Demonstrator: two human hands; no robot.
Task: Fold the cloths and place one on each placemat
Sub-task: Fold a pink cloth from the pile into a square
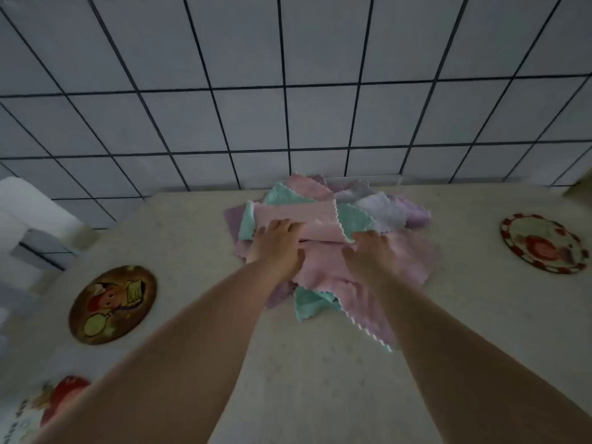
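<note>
**Both hands on pink cloth atop pile**

A pile [333, 238] of pink, teal and lilac cloths was found heaped on the table [304, 379], near its far edge and against the tiled wall [288, 91]. A pink cloth [304, 221], lying folded into a band across the top of the pile, was being handled by both hands. The left hand [278, 241] was laid on the band's left part, fingers curled over its near edge. The right hand [368, 251] was set at the band's right end, next to the scalloped edge; its fingers were bent onto the fabric, but whether anything was pinched could not be told.

Three round placemats were noted, none bearing a cloth: a brown mat [112, 304] at the left, well apart from the pile; a red-rimmed mat [543, 243] at the right, also well apart; and a red-patterned mat [48, 408] cut off at the lower left corner. A white object [28, 225] at the left edge was too blurred to identify.
</note>
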